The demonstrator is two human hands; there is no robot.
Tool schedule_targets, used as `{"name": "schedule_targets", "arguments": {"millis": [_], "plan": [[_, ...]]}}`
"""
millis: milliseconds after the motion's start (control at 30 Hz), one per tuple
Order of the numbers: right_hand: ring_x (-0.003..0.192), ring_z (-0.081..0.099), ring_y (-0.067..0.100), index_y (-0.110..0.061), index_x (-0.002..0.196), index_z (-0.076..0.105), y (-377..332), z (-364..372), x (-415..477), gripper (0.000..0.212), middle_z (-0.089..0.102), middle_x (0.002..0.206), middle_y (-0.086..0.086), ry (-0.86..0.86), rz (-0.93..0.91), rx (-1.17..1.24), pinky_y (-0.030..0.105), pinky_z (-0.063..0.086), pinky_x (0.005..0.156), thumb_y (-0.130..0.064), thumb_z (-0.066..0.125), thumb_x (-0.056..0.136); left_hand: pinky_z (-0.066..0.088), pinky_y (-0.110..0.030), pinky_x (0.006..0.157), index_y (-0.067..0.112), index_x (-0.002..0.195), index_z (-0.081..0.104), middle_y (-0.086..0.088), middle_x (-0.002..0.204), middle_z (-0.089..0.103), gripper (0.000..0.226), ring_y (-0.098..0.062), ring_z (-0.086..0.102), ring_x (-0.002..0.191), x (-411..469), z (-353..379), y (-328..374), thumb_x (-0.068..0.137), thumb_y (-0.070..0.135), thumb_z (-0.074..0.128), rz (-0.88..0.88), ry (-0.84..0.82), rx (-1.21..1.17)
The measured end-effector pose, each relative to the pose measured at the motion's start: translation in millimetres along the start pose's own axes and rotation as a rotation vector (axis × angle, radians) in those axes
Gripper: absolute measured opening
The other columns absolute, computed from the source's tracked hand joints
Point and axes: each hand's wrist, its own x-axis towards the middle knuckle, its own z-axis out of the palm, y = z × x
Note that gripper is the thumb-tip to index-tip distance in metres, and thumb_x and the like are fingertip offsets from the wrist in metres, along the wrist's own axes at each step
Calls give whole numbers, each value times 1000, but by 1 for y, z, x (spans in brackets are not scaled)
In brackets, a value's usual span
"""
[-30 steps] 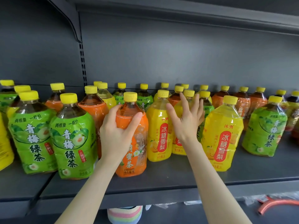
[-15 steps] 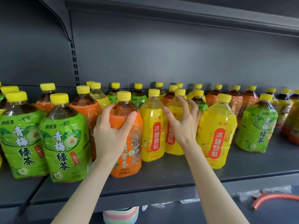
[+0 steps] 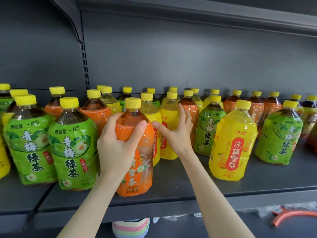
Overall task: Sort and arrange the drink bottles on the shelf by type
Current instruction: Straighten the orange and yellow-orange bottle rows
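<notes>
Yellow-capped drink bottles with green, orange and yellow labels stand mixed on a dark grey shelf (image 3: 188, 191). My left hand (image 3: 116, 145) grips the shoulder of an upright orange bottle (image 3: 137, 170) at the shelf's front. Just to its right, my right hand (image 3: 176, 134) holds a yellow bottle (image 3: 169, 115), thumb across the front and fingers up its right side. Another yellow bottle (image 3: 151, 114) stands between the two, partly hidden behind the orange one.
Two green bottles (image 3: 73, 148) stand left of the orange one. A green bottle (image 3: 208, 127), a yellow one (image 3: 233, 143) and another green one (image 3: 279, 134) stand to the right, with orange bottles (image 3: 272, 107) along the back. Bare shelf shows front right.
My right hand went from spread open by the yellow bottles to holding one, now close beside the orange bottle. My left hand kept its grip on the orange bottle.
</notes>
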Motion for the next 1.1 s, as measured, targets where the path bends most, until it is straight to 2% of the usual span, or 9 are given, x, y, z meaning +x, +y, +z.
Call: {"name": "schedule_targets", "arguments": {"millis": [100, 233, 333, 467, 633, 767, 900, 1033, 1100], "plan": [[145, 9, 16, -41, 149, 21, 2, 3, 5, 100, 14, 157, -13, -43, -17, 29, 41, 19, 111, -73, 65, 65, 53, -23, 76, 29, 123, 51, 6, 110, 63, 65, -9, 62, 98, 1, 3, -2, 72, 70, 54, -7, 7, 17], [143, 17, 18, -27, 147, 34, 5, -16, 31, 77, 26, 156, -4, 72, -73, -1, 37, 22, 111, -64, 56, 84, 53, -23, 76, 23, 125, 52, 0, 111, 64, 71, -14, 63, 99, 2, 6, -3, 72, 70, 53, -3, 19, 31], [147, 17, 21, -13, 151, 27, 7, -32, 64, 68, 24, 158, 6, 124, -36, -41, 45, 21, 119, -45, 52, 96, 53, -22, 76, 21, 125, 52, -1, 110, 64, 70, -14, 63, 98, 4, 7, -4, 73, 69, 52, 1, 27, 43], [147, 14, 32, -7, 153, 15, 10, -33, 90, 71, 27, 157, 11, 80, 28, -139, 49, 20, 118, -37, 50, 99, 57, -33, 78, 21, 125, 52, -2, 111, 64, 69, -15, 63, 98, 5, 10, -5, 75, 67, 54, -3, 33, 53], [133, 30, 37, 0, 143, 35, 9, -31, 101, 66, 41, 144, 19, 136, 62, -448, 44, 25, 108, -44, 51, 97, 57, -32, 78, 19, 126, 52, -1, 112, 63, 68, -14, 63, 99, 4, 9, -6, 76, 65, 55, -6, 41, 40], [125, 39, 35, 3, 125, 49, 3, -34, 100, 53, 48, 132, 20, 205, 47, -401, 42, 32, 100, -40, 55, 96, 56, -32, 79, 19, 126, 52, -2, 111, 64, 68, -16, 64, 99, 4, 10, -6, 76, 65, 55, -1, 38, 45], [97, 59, 24, -3, 109, 54, -1, -42, 79, 33, 63, 106, 10, 253, -27, -165, 36, 47, 81, -31, 62, 94, 57, -33, 78, 20, 126, 51, -2, 112, 63, 68, -15, 63, 98, 4, 10, -7, 76, 66, 55, 3, 40, 45], [69, 55, 0, -12, 95, 55, -10, -57, 48, 23, 60, 83, -5, 319, -131, -72, 11, 42, 61, -31, 66, 91, 56, -33, 79, 19, 126, 52, -2, 111, 63, 68, -15, 63, 99, 5, 12, -8, 77, 66, 55, 14, 46, 48], [64, 55, -8, -12, 93, 58, -19, -64, 35, 23, 59, 75, -13, 285, -157, -66, 6, 40, 58, -32, 66, 91, 55, -31, 80, 19, 126, 52, -1, 112, 63, 68, -14, 63, 100, 4, 12, -9, 77, 66, 54, 19, 43, 39]]}}
